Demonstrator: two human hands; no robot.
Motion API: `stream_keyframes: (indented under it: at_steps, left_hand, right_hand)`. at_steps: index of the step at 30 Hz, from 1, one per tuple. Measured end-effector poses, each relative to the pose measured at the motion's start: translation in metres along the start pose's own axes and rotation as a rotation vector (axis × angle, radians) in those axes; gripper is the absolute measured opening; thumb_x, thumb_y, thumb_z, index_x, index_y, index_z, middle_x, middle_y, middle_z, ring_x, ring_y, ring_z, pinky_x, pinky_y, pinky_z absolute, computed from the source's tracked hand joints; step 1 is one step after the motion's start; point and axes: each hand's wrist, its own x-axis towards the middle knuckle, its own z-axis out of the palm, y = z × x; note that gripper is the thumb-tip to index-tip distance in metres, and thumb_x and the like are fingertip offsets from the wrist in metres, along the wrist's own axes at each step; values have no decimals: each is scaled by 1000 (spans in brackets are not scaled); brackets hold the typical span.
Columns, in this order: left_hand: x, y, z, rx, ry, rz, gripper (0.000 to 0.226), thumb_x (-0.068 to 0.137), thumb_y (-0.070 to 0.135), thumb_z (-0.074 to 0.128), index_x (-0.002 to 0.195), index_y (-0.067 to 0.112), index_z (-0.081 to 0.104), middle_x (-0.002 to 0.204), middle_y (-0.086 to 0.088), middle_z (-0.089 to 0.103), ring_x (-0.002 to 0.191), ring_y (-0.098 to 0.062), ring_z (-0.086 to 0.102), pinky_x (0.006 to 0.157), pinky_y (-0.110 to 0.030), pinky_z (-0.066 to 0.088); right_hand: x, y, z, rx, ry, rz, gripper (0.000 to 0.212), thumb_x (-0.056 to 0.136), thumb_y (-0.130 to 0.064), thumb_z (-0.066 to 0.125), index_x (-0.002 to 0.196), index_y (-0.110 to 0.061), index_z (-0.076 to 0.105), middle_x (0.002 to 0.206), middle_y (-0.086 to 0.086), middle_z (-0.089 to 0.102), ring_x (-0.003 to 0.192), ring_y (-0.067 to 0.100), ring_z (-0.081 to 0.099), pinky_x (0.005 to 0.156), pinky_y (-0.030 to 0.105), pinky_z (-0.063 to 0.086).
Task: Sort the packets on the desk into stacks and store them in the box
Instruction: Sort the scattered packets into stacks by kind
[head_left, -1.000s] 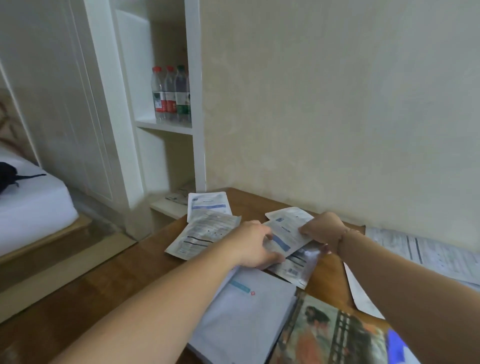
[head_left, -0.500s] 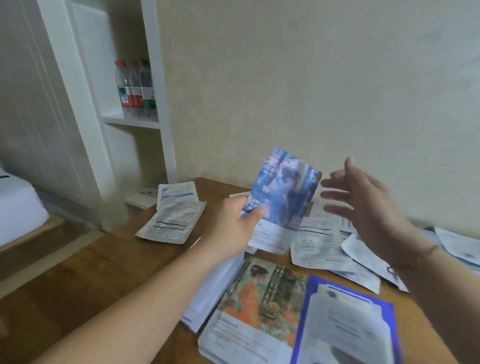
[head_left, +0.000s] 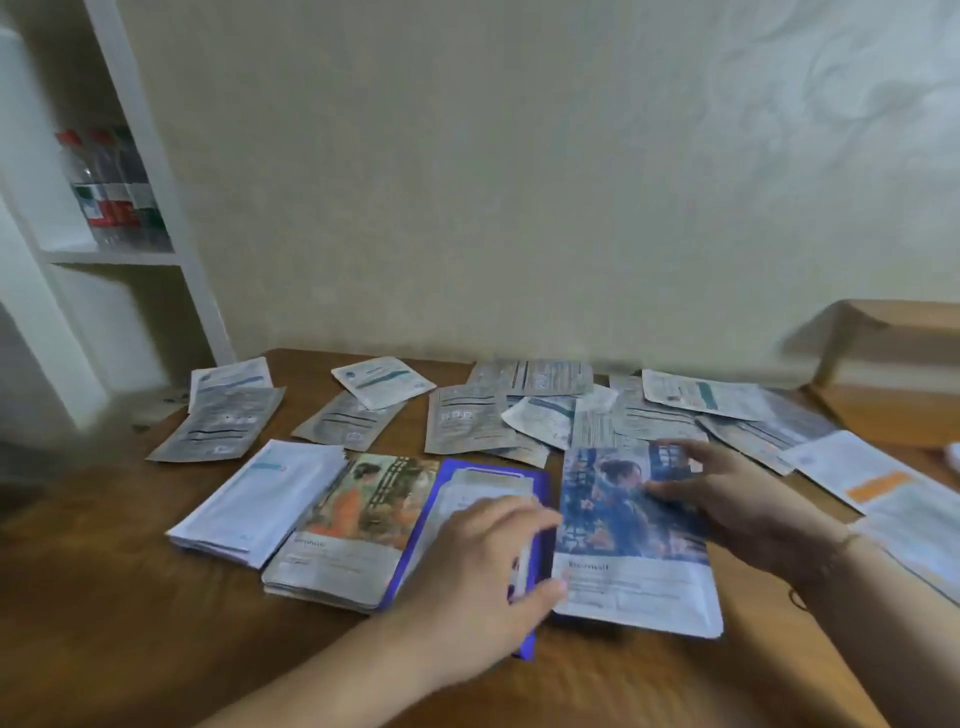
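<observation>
A blue picture packet (head_left: 623, 540) lies flat on the wooden desk (head_left: 130, 597), to the right of three stacks: a white stack (head_left: 260, 499), an orange picture stack (head_left: 353, 525) and a purple-edged stack (head_left: 467, 499). My left hand (head_left: 483, 577) touches the blue packet's left edge with thumb and fingers, resting over the purple-edged stack. My right hand (head_left: 727, 499) lies spread on the packet's right side. Several silver and white packets (head_left: 467, 421) are scattered behind. The cardboard box (head_left: 893, 364) stands at the far right.
A white shelf unit (head_left: 119, 254) with water bottles (head_left: 114, 192) stands at the left. The wall runs close behind the desk. More white packets (head_left: 872, 478) lie at the right edge, in front of the box.
The blue picture packet, held up in my left hand half a second ago, now lies flat on the desk right of the purple-edged stack. My right hand has come down onto it. The view swung right.
</observation>
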Motion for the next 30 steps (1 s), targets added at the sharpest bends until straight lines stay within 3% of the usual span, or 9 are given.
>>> stream_keyframes:
  at_steps: [4, 9, 11, 13, 17, 21, 24, 27, 30]
  left_hand:
    - [-15, -2, 18, 223, -81, 243, 41, 86, 62, 53, 115, 35, 64, 117, 18, 58, 114, -2, 46, 101, -25, 29]
    - [-15, 2, 27, 392, -54, 393, 32, 83, 60, 53, 95, 35, 69, 97, 17, 64, 103, -6, 54, 100, -39, 34]
    - [-16, 2, 28, 408, -69, 404, 28, 84, 56, 53, 91, 35, 70, 93, 16, 63, 98, -5, 55, 101, -39, 30]
    - [-17, 1, 29, 401, -69, 414, 23, 84, 51, 56, 90, 34, 69, 91, 15, 63, 91, -5, 57, 101, -40, 36]
    - [-16, 0, 30, 392, -82, 422, 17, 86, 42, 54, 88, 32, 68, 89, 13, 62, 81, -5, 58, 104, -39, 38]
    - [-15, -3, 29, 422, -165, 436, 20, 89, 35, 50, 87, 30, 69, 94, 9, 65, 83, -8, 63, 109, -44, 36]
    - [-12, -3, 26, 385, -264, 439, 22, 97, 24, 44, 98, 19, 65, 105, -1, 63, 104, -16, 61, 118, -49, 20]
    - [-5, -14, 19, 288, -233, 463, 26, 104, 24, 38, 112, 15, 61, 122, -1, 57, 128, -12, 43, 121, -35, 6]
    - [1, -43, -7, 331, -82, 351, 25, 99, 40, 45, 106, 28, 67, 117, 11, 61, 120, -6, 49, 114, -34, 29]
  right_hand:
    - [2, 22, -1, -188, 44, 103, 55, 79, 1, 75, 124, -23, 55, 112, 19, 67, 89, 33, 73, 77, 51, 60]
    - [0, 19, 9, -820, 261, -87, 54, 79, -37, 77, 126, -29, 53, 108, -2, 64, 87, 13, 65, 63, 28, 57]
    - [-2, 21, 10, -1166, 357, -202, 57, 82, -57, 64, 132, -35, 49, 126, -5, 54, 110, 15, 54, 81, 31, 54]
    - [-4, 27, 14, -1320, 282, -372, 64, 80, -72, 49, 135, -40, 46, 143, -8, 41, 130, 18, 37, 101, 36, 44]
    - [-6, 42, 23, -1397, -50, -472, 87, 72, -90, 28, 145, -44, 34, 159, -15, 18, 148, 12, 9, 120, 34, 16]
    - [-10, 55, 20, -1432, -95, -424, 102, 63, -96, 0, 151, -47, 11, 160, -24, 2, 149, 2, -3, 122, 28, 3]
    - [-10, 54, 20, -1463, -110, -403, 94, 64, -95, -3, 149, -53, 1, 157, -30, -9, 144, -4, -14, 118, 26, -6]
    - [-2, 40, 24, -1415, -91, -467, 94, 61, -98, -4, 144, -58, 11, 149, -38, -6, 145, -1, -16, 121, 32, -1]
    - [19, 22, 33, -1261, 21, -553, 86, 62, -99, 5, 127, -56, 42, 140, -34, 27, 142, -1, 18, 115, 29, 25]
